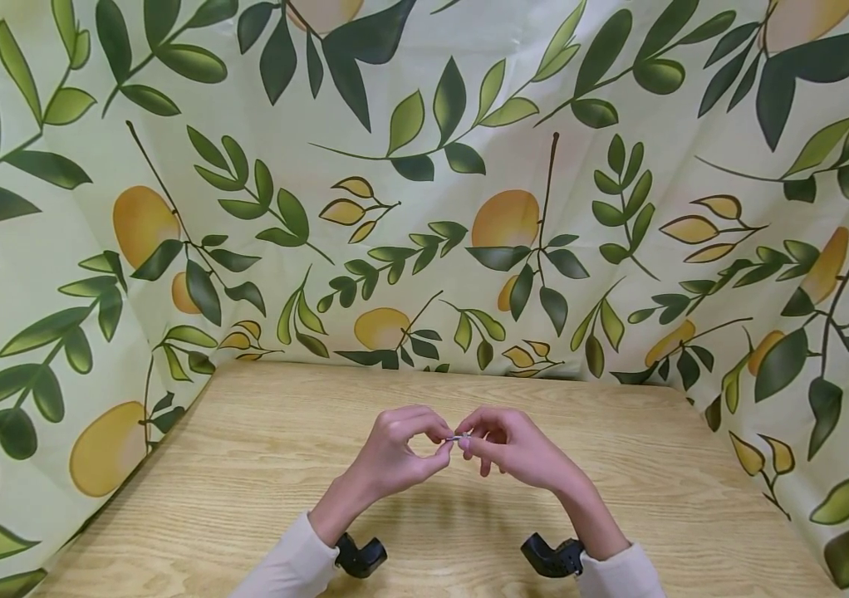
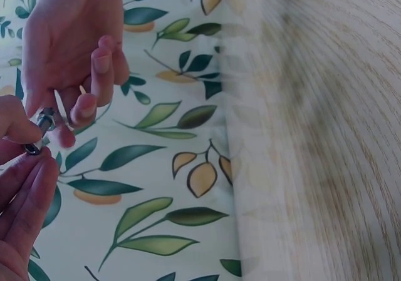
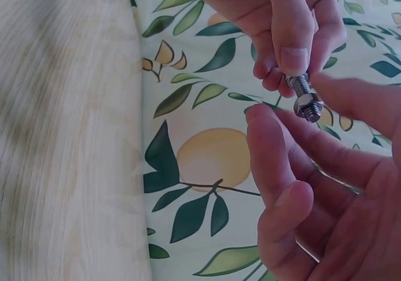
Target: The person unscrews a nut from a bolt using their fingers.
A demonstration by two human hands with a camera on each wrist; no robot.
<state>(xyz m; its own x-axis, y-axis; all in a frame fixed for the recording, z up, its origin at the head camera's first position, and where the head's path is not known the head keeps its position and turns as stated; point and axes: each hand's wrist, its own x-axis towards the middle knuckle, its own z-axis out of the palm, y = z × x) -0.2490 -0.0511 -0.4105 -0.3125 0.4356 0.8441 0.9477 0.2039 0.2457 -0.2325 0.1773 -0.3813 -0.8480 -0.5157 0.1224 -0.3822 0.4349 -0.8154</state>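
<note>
A small metal bolt (image 3: 299, 86) with a threaded shank is pinched between the thumb and fingers of my left hand (image 1: 405, 448). A hex nut (image 3: 306, 103) sits on the shank near its free end, a short length of thread showing beyond it. My right hand (image 1: 517, 448) is at that end, fingers loosely bent. In the right wrist view its thumb tip lies right beside the nut, while the index fingertip (image 3: 257, 113) stands apart from the bolt. The left fingers hide the other end of the bolt. Both hands are raised above the wooden table (image 1: 305, 432).
A cloth (image 1: 409, 274) printed with leaves and orange fruit hangs behind the table and along both sides. Black wrist cameras are strapped on, the left camera (image 1: 360, 556) and the right camera (image 1: 552, 556), beside light sleeves.
</note>
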